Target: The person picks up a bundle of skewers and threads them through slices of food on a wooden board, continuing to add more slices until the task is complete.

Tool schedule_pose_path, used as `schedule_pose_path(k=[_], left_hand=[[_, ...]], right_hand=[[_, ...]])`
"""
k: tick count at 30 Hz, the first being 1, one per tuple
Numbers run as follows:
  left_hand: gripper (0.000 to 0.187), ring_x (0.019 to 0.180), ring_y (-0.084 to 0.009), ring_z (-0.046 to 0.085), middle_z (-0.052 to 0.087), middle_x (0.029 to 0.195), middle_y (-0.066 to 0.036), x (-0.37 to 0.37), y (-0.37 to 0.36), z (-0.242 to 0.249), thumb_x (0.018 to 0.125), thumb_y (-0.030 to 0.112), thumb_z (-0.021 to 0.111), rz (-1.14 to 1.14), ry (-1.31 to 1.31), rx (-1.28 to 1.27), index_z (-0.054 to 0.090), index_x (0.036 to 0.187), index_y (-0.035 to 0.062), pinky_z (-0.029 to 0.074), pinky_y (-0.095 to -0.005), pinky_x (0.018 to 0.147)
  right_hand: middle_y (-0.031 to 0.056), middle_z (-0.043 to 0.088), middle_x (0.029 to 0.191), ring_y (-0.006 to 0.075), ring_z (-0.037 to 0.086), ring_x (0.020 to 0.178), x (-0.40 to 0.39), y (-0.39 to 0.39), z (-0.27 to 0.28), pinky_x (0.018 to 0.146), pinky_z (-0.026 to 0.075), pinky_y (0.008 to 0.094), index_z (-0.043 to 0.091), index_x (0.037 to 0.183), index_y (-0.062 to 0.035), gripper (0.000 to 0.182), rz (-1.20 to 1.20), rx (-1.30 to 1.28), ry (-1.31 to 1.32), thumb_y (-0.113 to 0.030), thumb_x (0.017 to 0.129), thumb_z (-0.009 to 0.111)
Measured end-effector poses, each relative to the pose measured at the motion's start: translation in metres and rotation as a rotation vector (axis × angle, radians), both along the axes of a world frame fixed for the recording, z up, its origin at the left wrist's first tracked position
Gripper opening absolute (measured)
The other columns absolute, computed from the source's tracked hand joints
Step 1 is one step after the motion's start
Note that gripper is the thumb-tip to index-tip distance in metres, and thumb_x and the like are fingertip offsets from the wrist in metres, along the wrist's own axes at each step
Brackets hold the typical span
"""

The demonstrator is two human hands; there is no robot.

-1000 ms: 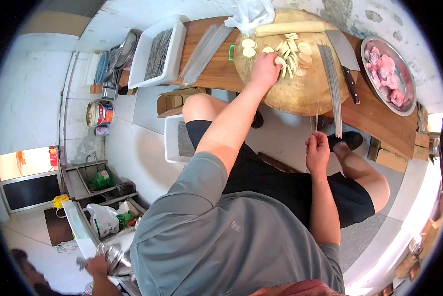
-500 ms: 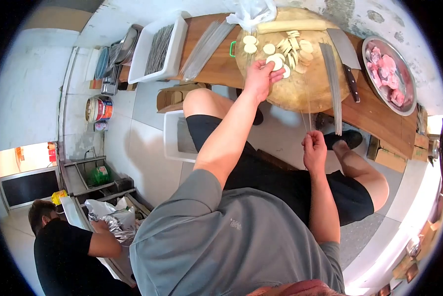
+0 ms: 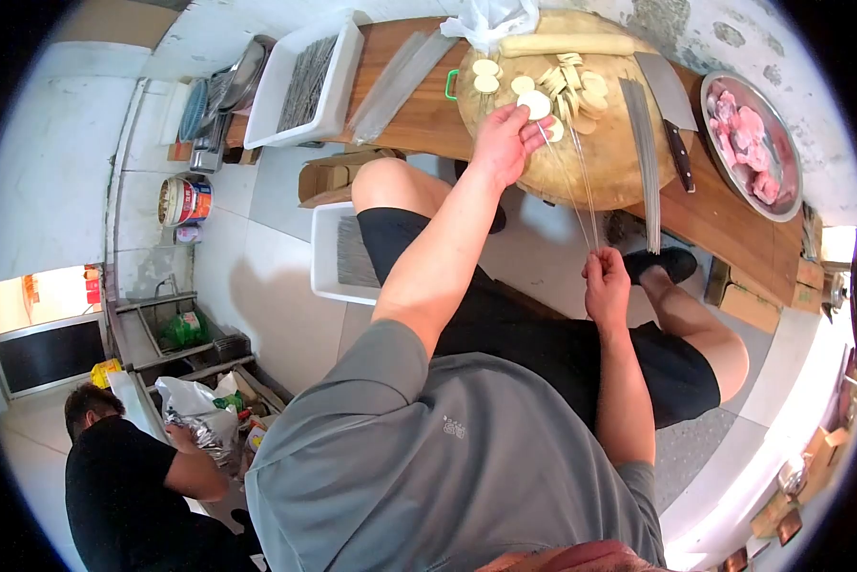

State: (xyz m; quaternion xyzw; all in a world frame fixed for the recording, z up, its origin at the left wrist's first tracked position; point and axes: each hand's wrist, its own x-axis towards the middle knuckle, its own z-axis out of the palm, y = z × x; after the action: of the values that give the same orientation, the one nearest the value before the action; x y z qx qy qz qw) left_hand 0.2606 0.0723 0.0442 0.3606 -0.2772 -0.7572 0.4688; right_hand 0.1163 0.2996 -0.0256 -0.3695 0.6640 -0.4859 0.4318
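Note:
In the head view, my left hand [image 3: 505, 143] pinches a pale round slice [image 3: 534, 105] by its edge above a round wooden chopping board [image 3: 533, 181]. Lower right, the fingers of my right hand [image 3: 607, 272] close on the ends of several thin skewers [image 3: 588, 195] that fan upward. One skewer runs up to my left fingers; whether its tip enters the slice is hard to make out. The others reach toward a cluster of cut slices [image 3: 567, 81] on the board. More slices [image 3: 486, 76] lie at its left side.
A long pale roll [image 3: 567, 46], a cleaver [image 3: 671, 114] and a bundle of skewers [image 3: 643, 162] lie on the board. Right stands a metal bowl of raw meat [image 3: 751, 143]. White bins [image 3: 347, 86] hold more skewers. A co-worker in black [image 3: 133, 486] bends over at lower left.
My left hand has shifted slightly, and one slice now shows in its fingers where two overlapped. A skewer from my right hand now slants toward it. The whole view has shifted slightly.

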Motion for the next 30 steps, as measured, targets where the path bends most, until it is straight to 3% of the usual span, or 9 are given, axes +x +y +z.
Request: schedule_pose_path(k=[30], left_hand=[[0.023, 0.092, -0.023, 0.065, 0.064, 0.103, -0.015, -0.014, 0.007, 0.004, 0.094, 0.01, 0.053, 0.054, 0.002, -0.079, 0.055, 0.111, -0.0046, 0.054, -0.0334, 0.08]], right_hand=[[0.0068, 0.06, 0.07, 0.0134, 0.056, 0.066, -0.001, 0.0, 0.003, 0.063, 0.047, 0.0283, 0.057, 0.093, 0.0, 0.017, -0.002, 0.03, 0.058, -0.016, 0.092, 0.054]])
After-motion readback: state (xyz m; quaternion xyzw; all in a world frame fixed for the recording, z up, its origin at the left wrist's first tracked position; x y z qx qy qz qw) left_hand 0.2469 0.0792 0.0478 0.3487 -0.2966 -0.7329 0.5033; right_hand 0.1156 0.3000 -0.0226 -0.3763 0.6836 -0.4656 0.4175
